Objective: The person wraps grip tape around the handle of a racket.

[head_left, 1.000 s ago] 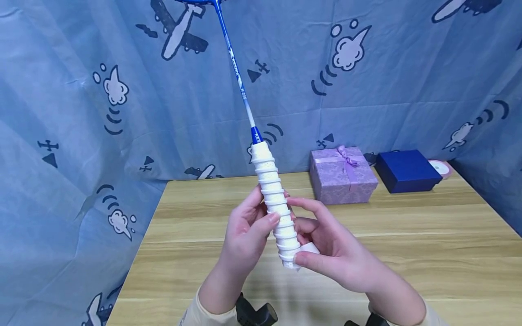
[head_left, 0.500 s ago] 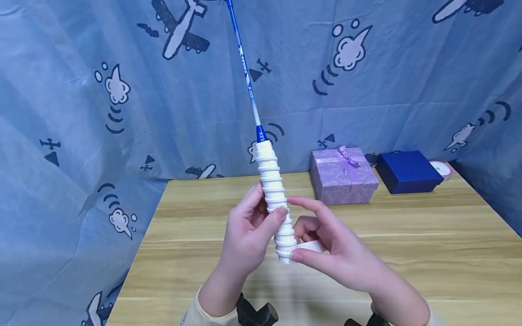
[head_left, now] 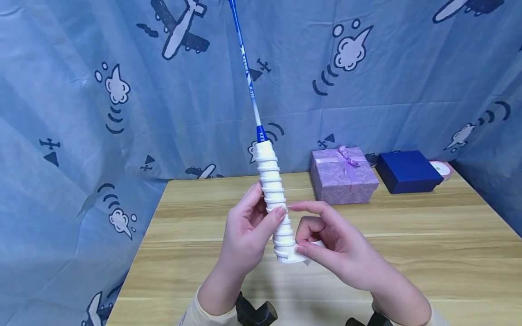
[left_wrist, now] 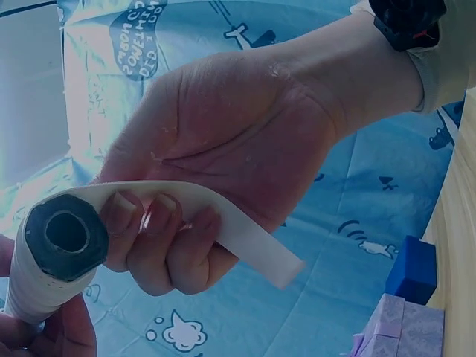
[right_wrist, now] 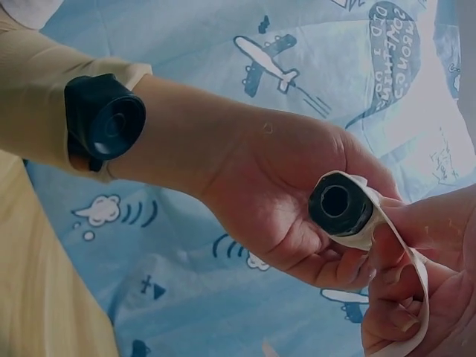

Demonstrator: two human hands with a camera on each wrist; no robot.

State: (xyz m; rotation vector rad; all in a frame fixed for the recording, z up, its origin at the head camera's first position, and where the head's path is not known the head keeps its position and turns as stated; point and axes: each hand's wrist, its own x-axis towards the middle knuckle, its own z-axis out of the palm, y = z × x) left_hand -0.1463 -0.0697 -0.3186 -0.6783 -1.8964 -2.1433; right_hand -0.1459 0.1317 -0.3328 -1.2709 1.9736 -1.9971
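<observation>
A blue and white badminton racket (head_left: pixel 249 83) is held up, its handle (head_left: pixel 269 174) wound with white, ridged grip tape. My left hand (head_left: pixel 246 235) grips the middle of the handle, thumb across its front. At the lower end, my right hand (head_left: pixel 330 246) pinches the loose tail of the grip tape (head_left: pixel 294 256) between thumb and fingers. The left wrist view shows the tape's free strip (left_wrist: pixel 260 249) running past curled fingers, beside the dark end cap (left_wrist: pixel 48 256). That same end cap (right_wrist: pixel 321 216) also faces the right wrist camera. The racket's head lies out of view.
Wooden table (head_left: pixel 195 217) lies below both hands. Towards its back right stand a lilac gift box (head_left: pixel 342 181) with a bow, a blue box (head_left: pixel 408 172) and a pink-edged ribbon spool (head_left: pixel 442 168). A blue printed curtain (head_left: pixel 204 113) hangs behind.
The racket's shaft has swung right and its handle end slightly left. At the handle's bottom, the tape tail now spreads out to the right, with the right hand still pinching it.
</observation>
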